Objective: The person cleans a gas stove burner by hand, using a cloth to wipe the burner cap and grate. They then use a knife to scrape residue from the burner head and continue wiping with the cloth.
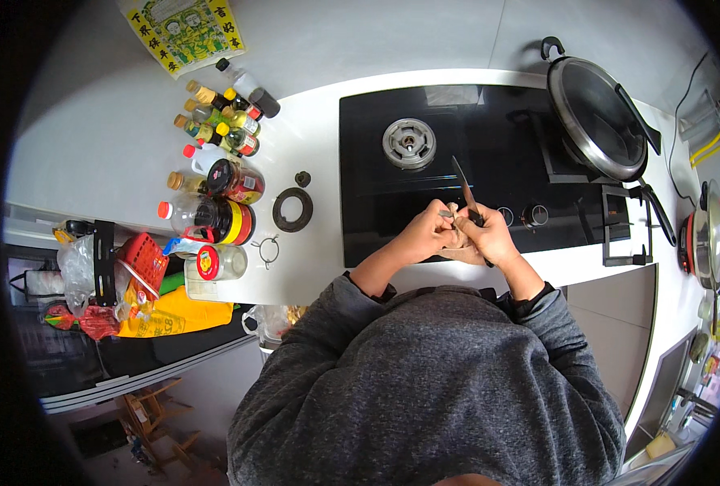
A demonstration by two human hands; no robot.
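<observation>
My right hand is closed around the dark handle of a knife, whose blade points up and away over the black gas hob. Against it, my left hand pinches a small grey piece, too small to identify, beside a wrinkled light-brown cloth. The cloth lies under and between both hands at the hob's front edge, partly hidden by the fingers. A bare burner sits in the hob beyond my left hand. Burner parts, a dark ring and a small cap, lie on the white counter to the left.
A wok with a glass lid stands at the hob's right, near a metal pan support. Several sauce bottles and a glass jar line the left counter. A thin wire ring lies near the jar. Another lidded pan stands far right.
</observation>
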